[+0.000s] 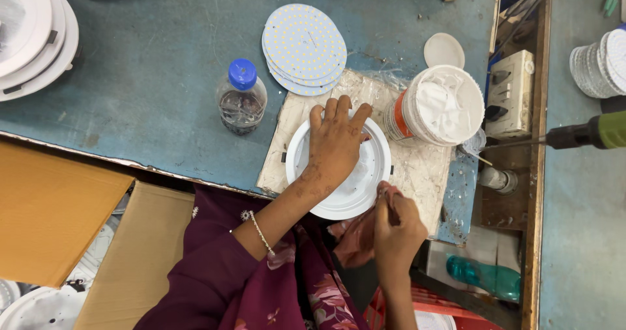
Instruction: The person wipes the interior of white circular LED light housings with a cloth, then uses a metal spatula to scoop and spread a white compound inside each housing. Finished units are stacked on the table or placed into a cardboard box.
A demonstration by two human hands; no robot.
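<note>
tub [443, 105] holds white paste; left hand [336, 144] flat in white housing [339, 203], right hand [396, 229] clutching cloth [358, 235].

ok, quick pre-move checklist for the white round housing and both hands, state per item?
1. Left hand lies flat inside the white round housing, pinning it: ok.
2. Housing sits fully on the stained mat: not ok, its near rim overhangs the mat's front edge.
3. Right hand grips the reddish cloth at the housing's near rim: ok.
4. Open tub of white paste is upright, beside the housing: ok.
5. Stack of LED discs lies apart from the housing: ok.
6. Paste spread inside the housing: cannot tell, the left hand covers it.
</note>
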